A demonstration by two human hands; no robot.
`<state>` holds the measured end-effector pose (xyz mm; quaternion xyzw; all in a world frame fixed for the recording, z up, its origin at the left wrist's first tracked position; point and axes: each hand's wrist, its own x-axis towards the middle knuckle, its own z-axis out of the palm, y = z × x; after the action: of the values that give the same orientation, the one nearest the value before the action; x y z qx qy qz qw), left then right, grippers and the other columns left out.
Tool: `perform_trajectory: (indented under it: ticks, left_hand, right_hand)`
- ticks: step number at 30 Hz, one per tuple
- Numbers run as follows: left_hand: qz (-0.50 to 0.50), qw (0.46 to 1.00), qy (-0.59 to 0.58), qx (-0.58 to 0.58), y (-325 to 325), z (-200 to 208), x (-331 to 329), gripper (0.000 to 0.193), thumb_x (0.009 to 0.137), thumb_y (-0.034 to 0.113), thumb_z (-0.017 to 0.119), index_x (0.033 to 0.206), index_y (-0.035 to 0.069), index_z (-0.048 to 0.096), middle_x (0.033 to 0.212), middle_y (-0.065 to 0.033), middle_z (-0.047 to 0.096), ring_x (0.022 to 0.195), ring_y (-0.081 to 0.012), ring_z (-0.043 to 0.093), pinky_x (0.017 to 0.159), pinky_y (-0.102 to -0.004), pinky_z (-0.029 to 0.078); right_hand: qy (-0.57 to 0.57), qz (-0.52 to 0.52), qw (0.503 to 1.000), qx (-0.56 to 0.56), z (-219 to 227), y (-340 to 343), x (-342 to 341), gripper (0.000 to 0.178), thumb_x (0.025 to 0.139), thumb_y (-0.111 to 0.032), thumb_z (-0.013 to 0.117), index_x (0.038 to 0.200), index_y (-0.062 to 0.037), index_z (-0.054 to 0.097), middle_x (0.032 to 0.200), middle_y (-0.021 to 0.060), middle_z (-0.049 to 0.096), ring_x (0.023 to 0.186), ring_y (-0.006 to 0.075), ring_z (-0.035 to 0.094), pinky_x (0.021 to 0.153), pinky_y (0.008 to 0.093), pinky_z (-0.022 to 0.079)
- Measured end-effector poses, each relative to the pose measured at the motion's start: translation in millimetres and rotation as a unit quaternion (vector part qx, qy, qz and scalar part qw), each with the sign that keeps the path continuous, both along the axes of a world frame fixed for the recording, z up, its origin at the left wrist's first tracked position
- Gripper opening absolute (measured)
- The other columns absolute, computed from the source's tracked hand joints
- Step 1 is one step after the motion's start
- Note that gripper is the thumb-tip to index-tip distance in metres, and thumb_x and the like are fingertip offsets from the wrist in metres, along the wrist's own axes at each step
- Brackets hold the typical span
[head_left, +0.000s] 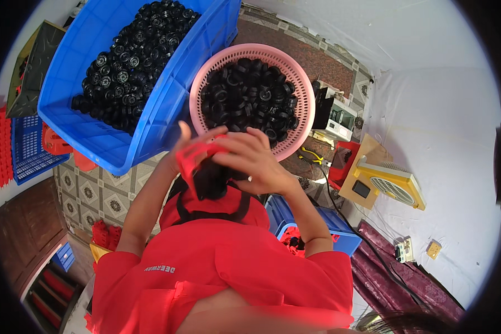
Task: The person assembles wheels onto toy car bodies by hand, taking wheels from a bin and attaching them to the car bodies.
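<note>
Above my lap, a red plastic part (188,162) with an open, frame-like shape is between my two hands. My left hand (185,146) grips it from the left, thumb sticking up and a finger stretched along its top. The bent fingers of my right hand (257,161) close over its right side. Just under the hands is a dark black shape (210,179); whether it belongs to the part I cannot tell. Beyond my hands stands a round pink basket (308,92) filled with small black wheels (250,94).
A large blue crate (139,150) of black wheels (128,67) stands left of the basket. Yellow-handled pliers (310,156) lie to its right, near a yellow fan (392,186) and a phone (361,188). By my right elbow, a blue bin (345,225) holds red parts.
</note>
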<state>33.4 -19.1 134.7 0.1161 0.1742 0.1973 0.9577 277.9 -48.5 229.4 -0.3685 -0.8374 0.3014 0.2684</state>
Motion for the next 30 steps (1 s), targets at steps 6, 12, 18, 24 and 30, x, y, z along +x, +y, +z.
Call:
perform_trajectory:
  ticks: [6, 12, 18, 24, 30]
  left_hand:
    - [-0.01, 0.999, 0.012, 0.04, 11.0, 6.9, -1.4, 0.1, 0.062, 0.022, 0.079, 0.146, 0.003, 0.03, 0.143, -0.0143, 0.044, 0.13, -0.029, 0.046, 0.112, -0.0419, 0.033]
    - [0.179, 0.974, 0.1, 0.096, 22.1, -10.0, 6.7, 0.078, 0.075, 0.024, 0.078, 0.137, 0.008, 0.035, 0.132, -0.0102, 0.049, 0.122, -0.0258, 0.051, 0.103, -0.0394, 0.043]
    - [0.249, 0.933, 0.248, 0.074, 30.1, -21.9, 21.4, 0.059, 0.083, 0.012, 0.074, 0.129, 0.013, 0.038, 0.122, -0.007, 0.05, 0.112, -0.0214, 0.055, 0.09, -0.0382, 0.052]
    - [0.255, 0.917, 0.293, 0.096, 29.2, -12.3, 43.4, 0.065, 0.078, 0.004, 0.078, 0.127, 0.014, 0.037, 0.117, -0.0075, 0.05, 0.107, -0.02, 0.055, 0.089, -0.0356, 0.053]
    - [0.225, 0.899, 0.334, 0.17, 23.8, -7.9, 46.2, 0.071, 0.073, 0.002, 0.08, 0.128, 0.013, 0.037, 0.12, -0.0099, 0.05, 0.109, -0.0201, 0.055, 0.089, -0.0339, 0.052]
  right_hand:
    - [0.269, -0.254, 0.873, -0.317, -81.3, 77.7, 19.0, 0.027, 0.089, -0.017, 0.063, 0.109, 0.0009, 0.065, 0.094, 0.0104, 0.068, 0.082, 0.0132, 0.065, 0.07, 0.0286, 0.052]
    - [0.071, -0.602, 0.729, -0.318, -226.6, 145.6, 37.1, 0.031, 0.084, -0.021, 0.071, 0.095, 0.0012, 0.053, 0.072, 0.009, 0.061, 0.045, 0.0157, 0.058, 0.046, 0.0291, 0.048]
    - [0.344, -0.491, 0.745, -0.292, -194.3, 112.0, 44.0, 0.021, 0.083, -0.005, 0.07, 0.098, -0.0007, 0.057, 0.077, 0.0064, 0.062, 0.054, 0.0121, 0.058, 0.049, 0.0238, 0.046]
    - [0.349, -0.281, 0.832, -0.326, -73.5, 46.4, -1.1, 0.025, 0.083, -0.002, 0.071, 0.106, 0.0003, 0.06, 0.089, 0.0056, 0.068, 0.075, 0.0095, 0.063, 0.065, 0.0234, 0.051]
    - [0.254, -0.265, 0.862, -0.351, -90.1, 38.6, -6.4, 0.036, 0.08, -0.009, 0.075, 0.111, 0.0001, 0.059, 0.101, 0.0076, 0.066, 0.089, 0.0105, 0.063, 0.076, 0.025, 0.051]
